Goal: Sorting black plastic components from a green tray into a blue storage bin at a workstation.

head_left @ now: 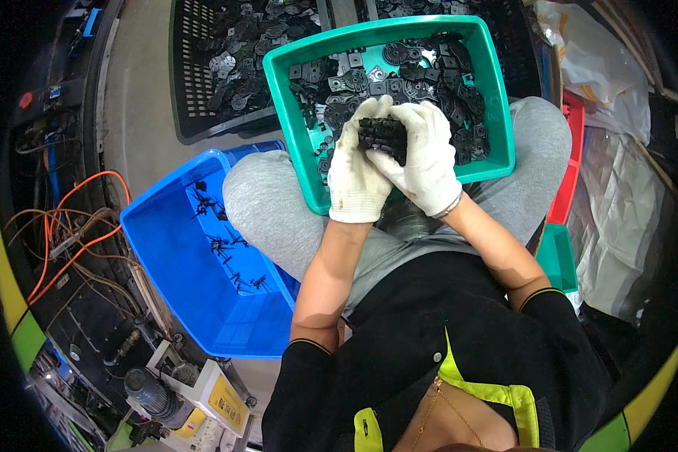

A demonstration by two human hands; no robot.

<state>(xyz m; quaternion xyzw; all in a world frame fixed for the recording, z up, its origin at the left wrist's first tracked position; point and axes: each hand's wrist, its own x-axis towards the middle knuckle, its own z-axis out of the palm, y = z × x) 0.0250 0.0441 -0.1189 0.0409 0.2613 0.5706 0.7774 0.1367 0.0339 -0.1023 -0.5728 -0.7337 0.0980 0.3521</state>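
Note:
Both my hands wear white work gloves and meet over the green bin (pixel 388 33) across my knees. Between them is a stack of small black plastic parts (pixel 382 138), its ridged edges facing up. My left hand (pixel 356 169) cups the stack from the left, fingers closed along it. On the other side my right hand (pixel 427 154) grips it, the thumb across the lower edge. Many loose black plastic parts (pixel 459 98) of flat and round shapes lie in the bin around my hands. The undersides of the held parts are hidden.
A blue bin (pixel 203 301) at left holds several thin black sprue-like pieces (pixel 222 245). Beyond the green bin stand black crates (pixel 196 75) full of similar parts. Orange hoses (pixel 75 196) and a motor (pixel 154 392) are far left; a red bin (pixel 566 184) and plastic bags (pixel 603 68) sit right.

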